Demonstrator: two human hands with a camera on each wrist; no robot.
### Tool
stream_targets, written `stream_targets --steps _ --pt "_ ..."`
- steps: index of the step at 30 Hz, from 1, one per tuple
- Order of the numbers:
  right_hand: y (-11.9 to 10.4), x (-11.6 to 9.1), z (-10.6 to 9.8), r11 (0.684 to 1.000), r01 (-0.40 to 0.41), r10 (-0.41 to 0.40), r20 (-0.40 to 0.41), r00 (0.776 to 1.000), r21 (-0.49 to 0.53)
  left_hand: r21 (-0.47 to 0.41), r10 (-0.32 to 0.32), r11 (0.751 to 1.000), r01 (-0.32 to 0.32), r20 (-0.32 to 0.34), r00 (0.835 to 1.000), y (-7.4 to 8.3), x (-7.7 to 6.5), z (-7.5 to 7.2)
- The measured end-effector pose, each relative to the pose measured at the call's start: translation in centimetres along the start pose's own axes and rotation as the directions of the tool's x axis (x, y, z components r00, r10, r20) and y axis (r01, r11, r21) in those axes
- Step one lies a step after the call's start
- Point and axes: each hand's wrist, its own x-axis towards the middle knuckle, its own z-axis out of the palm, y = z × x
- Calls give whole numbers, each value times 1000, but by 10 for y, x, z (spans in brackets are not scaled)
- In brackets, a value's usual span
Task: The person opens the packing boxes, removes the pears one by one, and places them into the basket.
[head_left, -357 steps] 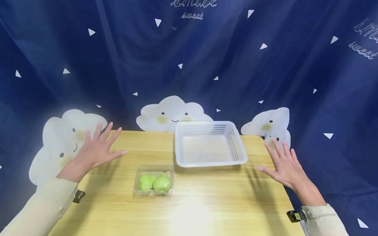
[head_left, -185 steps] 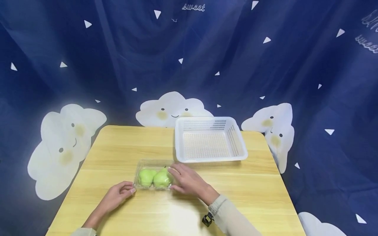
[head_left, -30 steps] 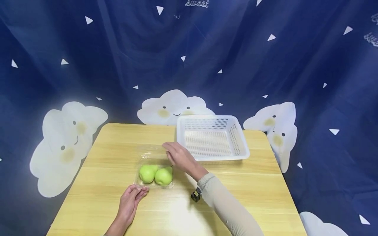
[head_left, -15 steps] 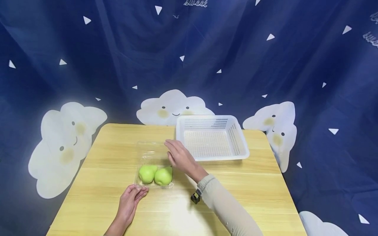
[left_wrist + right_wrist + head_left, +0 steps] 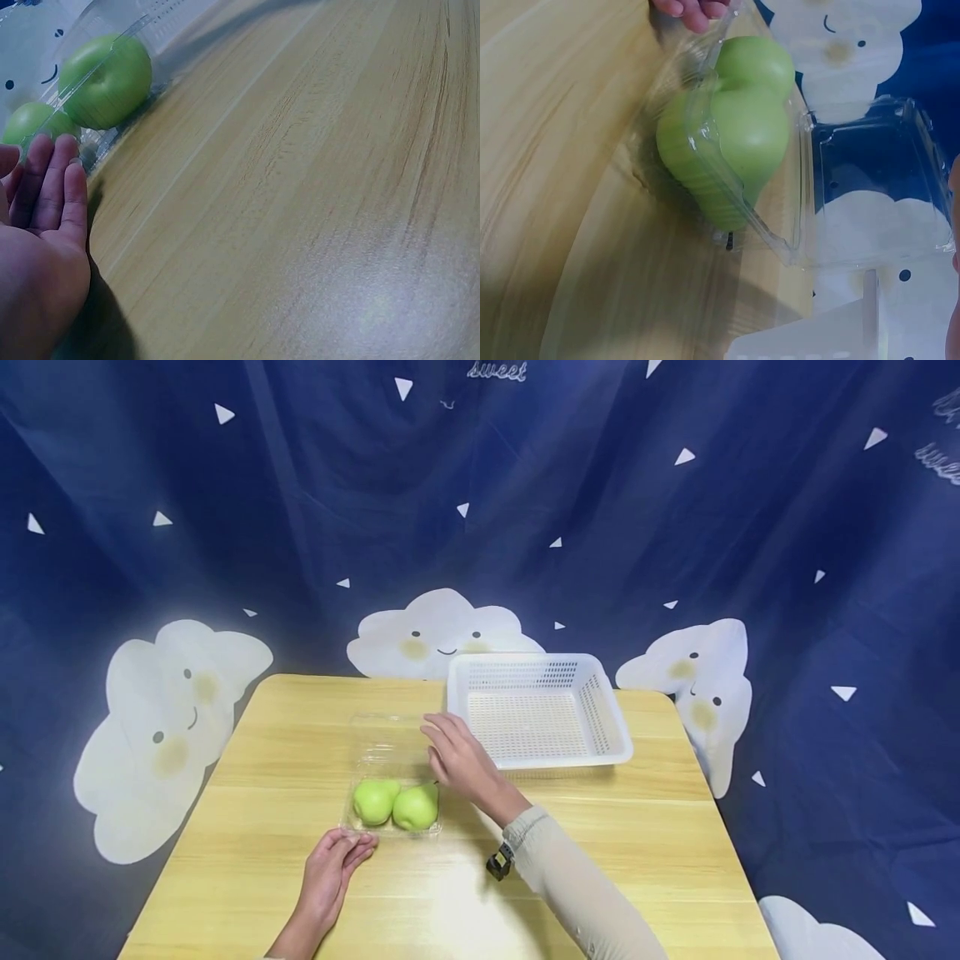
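Observation:
A clear plastic clamshell container (image 5: 393, 832) stands on the table with its lid (image 5: 386, 745) raised at the back. Two green pears (image 5: 415, 808) lie side by side inside it; the right wrist view shows one pear (image 5: 742, 127) close up through the clear wall. My left hand (image 5: 330, 864) pinches the container's front left edge. In the left wrist view the fingers (image 5: 54, 176) lie against that edge, below the pears. My right hand (image 5: 461, 760) holds the lid at its upper right corner. Only a sliver of that hand shows in the right wrist view, so its grip is partly hidden.
A white perforated plastic basket (image 5: 617, 727) sits at the back of the table, right behind my right hand. The wooden table (image 5: 637, 860) ends at a dark blue curtain (image 5: 420, 485) printed with clouds. A black wrist device (image 5: 498, 862) hangs under the right wrist.
Long ago both hands hovered apart and the container was closed; then they reached it. Over the last second my right hand has tipped the lid slightly further back. The left hand stays put.

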Motion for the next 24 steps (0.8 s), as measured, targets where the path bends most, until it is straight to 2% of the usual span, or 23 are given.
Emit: stream_targets --steps 7,12,18,24 --pt "-5 -3 -1 1000 -19 19 29 999 7 3 3 1000 -3 -11 1000 -1 -1 0" --pt "-12 -8 2 1000 -8 5 111 994 26 17 -3 1000 3 -23 1000 0 -2 2" --pt "-20 -13 5 998 25 -35 170 985 60 17 4 1000 -3 -17 1000 1 -2 3" --pt "-26 -18 5 996 25 -46 250 967 85 6 12 1000 -12 -5 1000 -1 -2 2"
